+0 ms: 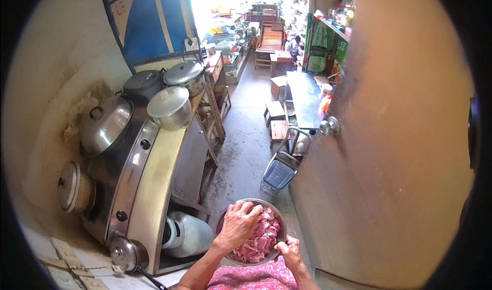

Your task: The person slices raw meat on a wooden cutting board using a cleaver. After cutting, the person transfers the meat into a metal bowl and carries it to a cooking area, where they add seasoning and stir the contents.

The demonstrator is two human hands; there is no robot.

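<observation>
- Pink raw meat [262, 238], cut into thin, irregular pieces with paler streaks, is filling much of a round metal bowl [280, 219].
- The bowl is sitting in front of the person's body, at the lower middle of the view, above a pink patterned garment [251, 278].
- The bowl's opening is facing upward; its round outline is presenting no long axis. The meat pieces are lying in mixed directions.
- The left hand [240, 224] is reaching over the left side of the rim, its fingers bending down onto the meat. The fingertips are disappearing among the pieces; whether they are pinching any, one cannot tell.
- The right hand [291, 252] is gripping the rim at the lower right, the thumb lying on the edge. Its other fingers are partly hiding beneath the bowl.
- The left hand is covering the upper left of the contents; the bowl's underside is remaining out of sight.
- A pale gas cylinder [192, 233] is lying left of the bowl, under the stove counter [159, 187].
- A brown door [384, 151] is standing at the right.
- Strong glare is washing out the far end of the room.
</observation>
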